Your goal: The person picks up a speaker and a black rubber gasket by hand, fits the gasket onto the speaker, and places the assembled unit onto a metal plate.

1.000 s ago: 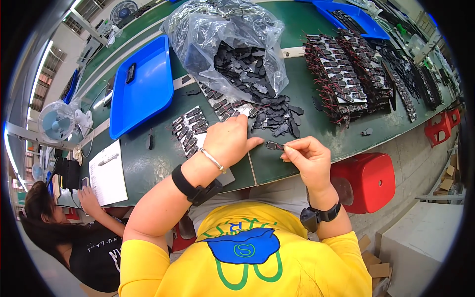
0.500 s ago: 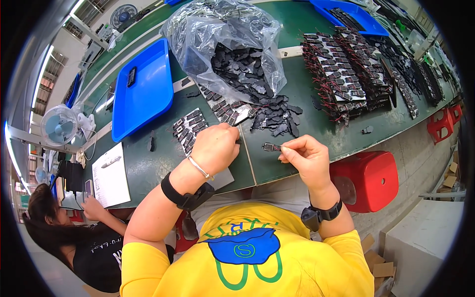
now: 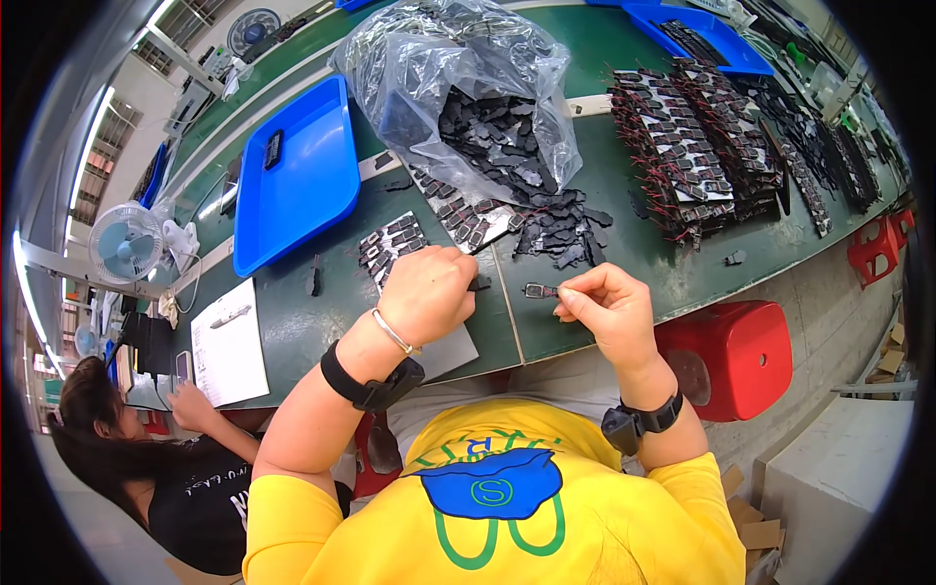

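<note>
My right hand (image 3: 603, 310) pinches a small dark flat part (image 3: 538, 291) by one end, just above the green table (image 3: 604, 292). My left hand (image 3: 427, 292) is closed with its fingers curled over a small dark piece (image 3: 481, 284), above a grey pad (image 3: 444, 353). A short row of small dark parts (image 3: 388, 246) lies just beyond my left hand. Ahead lies a loose pile of black flat pieces (image 3: 556, 234), spilling from a clear plastic bag (image 3: 458, 88).
A blue tray (image 3: 297, 175) sits at the back left. Rows of stacked dark parts with red wires (image 3: 692, 146) fill the right of the table. A paper sheet (image 3: 229, 343) lies left. A person in black (image 3: 146, 468) sits at my left. A red stool (image 3: 736, 356) stands right.
My left hand has drawn back from the pile toward me and to the left. My right hand has stayed nearly still with the small part in it.
</note>
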`<state>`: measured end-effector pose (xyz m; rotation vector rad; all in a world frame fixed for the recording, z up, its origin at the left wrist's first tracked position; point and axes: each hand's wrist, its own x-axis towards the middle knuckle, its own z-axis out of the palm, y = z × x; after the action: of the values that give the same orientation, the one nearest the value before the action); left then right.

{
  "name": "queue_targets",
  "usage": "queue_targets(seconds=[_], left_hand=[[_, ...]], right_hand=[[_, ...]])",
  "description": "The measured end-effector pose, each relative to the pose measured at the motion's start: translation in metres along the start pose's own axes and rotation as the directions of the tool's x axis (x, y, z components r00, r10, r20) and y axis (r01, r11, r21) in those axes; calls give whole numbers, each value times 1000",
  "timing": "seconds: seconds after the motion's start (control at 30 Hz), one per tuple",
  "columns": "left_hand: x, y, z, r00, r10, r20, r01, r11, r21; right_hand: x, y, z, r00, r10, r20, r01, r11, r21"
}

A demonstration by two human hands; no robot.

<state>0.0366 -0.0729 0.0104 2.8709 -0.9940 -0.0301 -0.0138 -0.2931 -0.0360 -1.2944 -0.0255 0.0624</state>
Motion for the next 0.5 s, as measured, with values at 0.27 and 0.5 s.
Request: queue_targets(seconds=[0.27,0.5], left_hand=[[-12,-26,12,951,-223,212,253,174,-952],[-14,-31,11,952,-279,123,269,573,-774]], right_hand=[[23,-3,13,989,104,104,-104,995,-3],[43,5,27,981,166,97,-165,986,-21]])
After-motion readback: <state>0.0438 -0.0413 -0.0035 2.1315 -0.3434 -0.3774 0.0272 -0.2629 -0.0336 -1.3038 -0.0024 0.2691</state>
